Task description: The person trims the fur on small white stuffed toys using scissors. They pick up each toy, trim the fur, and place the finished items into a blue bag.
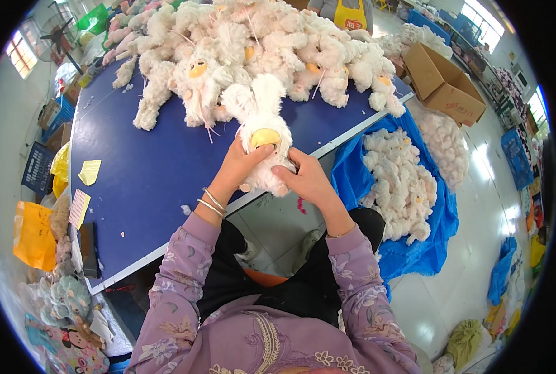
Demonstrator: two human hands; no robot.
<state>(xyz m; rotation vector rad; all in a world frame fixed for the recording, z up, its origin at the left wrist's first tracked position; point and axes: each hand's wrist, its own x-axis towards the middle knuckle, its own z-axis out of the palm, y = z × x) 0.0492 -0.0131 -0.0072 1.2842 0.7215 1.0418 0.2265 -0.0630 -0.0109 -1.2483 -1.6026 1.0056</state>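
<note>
Between my two hands, above the table's front edge, is a white plush bunny (269, 118) with long fluffy ears and a yellow face patch. My left hand (243, 159) grips its left side, the thumb pressed on the lower part of the yellow patch. My right hand (309, 177) is closed on the lower right of its body, with thumb and fingers in the fur. Behind the toy, a big heap of similar cream plush toys (228, 37) covers the far part of the blue table (141, 193); several have thin pink ribbons hanging from them.
At my right, a blue sack (437, 249) on the floor holds more white plush pieces. A cardboard box (443, 84) stands open beyond it. Yellow paper (90, 172), a printed sheet (79, 207) and a dark box (89, 249) lie along the table's left side. Another person's yellow apron (351, 14) shows at the back.
</note>
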